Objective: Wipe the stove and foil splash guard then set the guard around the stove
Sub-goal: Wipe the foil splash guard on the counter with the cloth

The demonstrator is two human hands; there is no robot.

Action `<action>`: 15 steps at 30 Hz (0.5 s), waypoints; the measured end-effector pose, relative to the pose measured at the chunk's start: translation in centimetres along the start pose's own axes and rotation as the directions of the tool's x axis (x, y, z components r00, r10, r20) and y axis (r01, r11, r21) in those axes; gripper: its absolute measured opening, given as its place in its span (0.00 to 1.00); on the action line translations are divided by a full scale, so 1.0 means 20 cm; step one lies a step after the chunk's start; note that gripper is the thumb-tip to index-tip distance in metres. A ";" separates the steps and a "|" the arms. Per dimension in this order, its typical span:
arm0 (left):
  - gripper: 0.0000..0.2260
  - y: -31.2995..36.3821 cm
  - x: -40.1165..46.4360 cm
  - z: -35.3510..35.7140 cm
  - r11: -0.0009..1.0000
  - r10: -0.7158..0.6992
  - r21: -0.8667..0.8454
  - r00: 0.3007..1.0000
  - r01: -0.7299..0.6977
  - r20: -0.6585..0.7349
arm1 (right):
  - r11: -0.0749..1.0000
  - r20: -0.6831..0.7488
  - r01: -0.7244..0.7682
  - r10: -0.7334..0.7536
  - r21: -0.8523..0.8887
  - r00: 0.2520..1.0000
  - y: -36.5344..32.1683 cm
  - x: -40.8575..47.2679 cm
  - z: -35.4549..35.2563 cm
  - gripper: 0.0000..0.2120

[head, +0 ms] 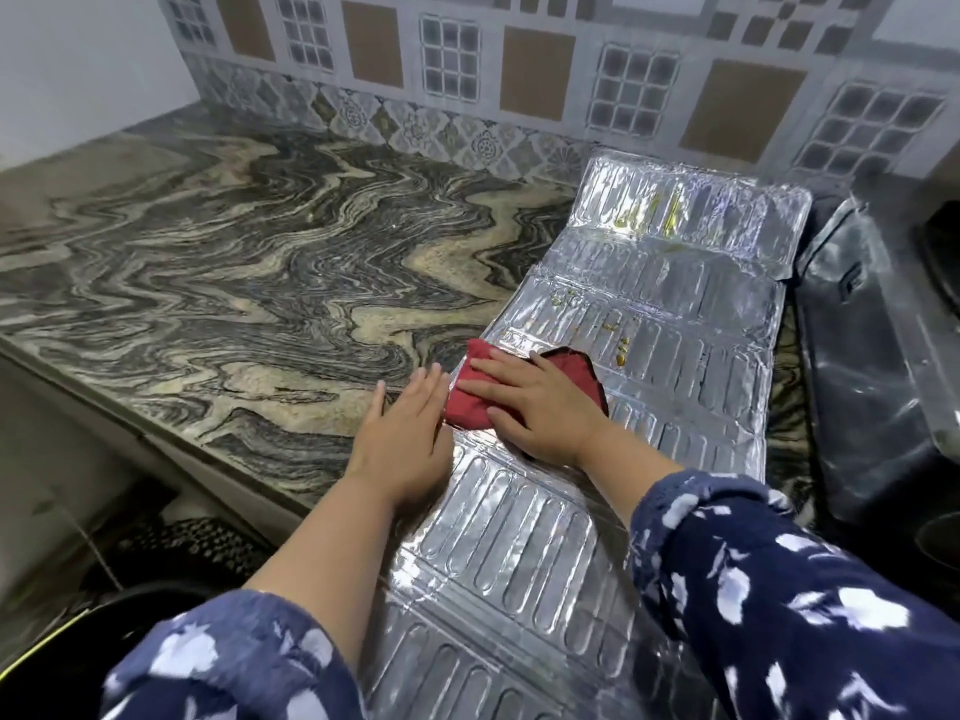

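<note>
While the marbled counter (218, 262) stretches away left, I see the foil splash guard (597, 459) lying flat along its right side beside the black stove (862, 356); my right hand (545, 402) presses a red cloth (470, 394) flat-fingered onto the foil, my left hand (402, 439) spread wide steadying its left edge.

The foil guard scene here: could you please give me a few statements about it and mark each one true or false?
1. The foil guard lies flat on the counter. True.
2. The right hand presses a red cloth on the guard. True.
3. The left hand grips the cloth. False: it lies flat with straight fingers at the guard's left edge, beside the cloth.
4. The guard is spotless. False: yellowish stains show beyond the cloth and further back.
5. The guard stands around the stove. False: it lies left of the stove.
</note>
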State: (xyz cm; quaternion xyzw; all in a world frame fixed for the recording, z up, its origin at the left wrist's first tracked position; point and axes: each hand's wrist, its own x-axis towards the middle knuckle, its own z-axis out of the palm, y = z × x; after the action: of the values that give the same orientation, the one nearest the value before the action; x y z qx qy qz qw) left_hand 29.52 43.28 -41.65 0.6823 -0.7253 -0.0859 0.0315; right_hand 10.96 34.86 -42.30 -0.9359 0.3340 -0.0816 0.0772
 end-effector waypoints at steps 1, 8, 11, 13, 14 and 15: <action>0.27 0.01 0.02 0.01 1.000 -0.007 -0.010 1.000 0.007 0.001 | 0.998 -0.017 -0.055 0.055 0.020 0.998 0.01 0.01 0.00 0.23; 0.30 0.03 0.03 0.08 0.999 -0.036 -0.010 0.997 0.035 -0.066 | 0.911 0.070 -0.413 0.413 -0.017 0.908 0.19 0.17 -0.04 0.24; 0.28 0.03 0.02 0.07 0.999 -0.037 -0.018 0.995 0.036 -0.091 | 0.851 0.088 -0.523 0.525 -0.047 0.846 0.30 0.26 -0.07 0.25; 0.28 0.04 0.02 0.07 0.999 -0.038 -0.040 0.994 0.034 -0.105 | 0.828 0.089 -0.559 0.561 -0.046 0.823 0.34 0.29 -0.08 0.25; 0.28 0.04 0.01 0.07 0.998 -0.036 -0.045 0.993 0.031 -0.108 | 0.823 0.091 -0.566 0.568 -0.049 0.818 0.34 0.30 -0.08 0.25; 0.28 0.04 0.02 0.08 0.999 -0.034 -0.043 0.993 0.029 -0.109 | 0.821 0.095 -0.569 0.571 -0.054 0.815 0.33 0.29 -0.08 0.25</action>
State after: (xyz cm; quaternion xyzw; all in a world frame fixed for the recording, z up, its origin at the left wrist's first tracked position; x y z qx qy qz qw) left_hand 28.45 43.14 -43.02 0.6966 -0.7096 -0.0638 0.0840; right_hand 11.05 26.06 -41.55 -0.7968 0.5950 -0.0008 0.1050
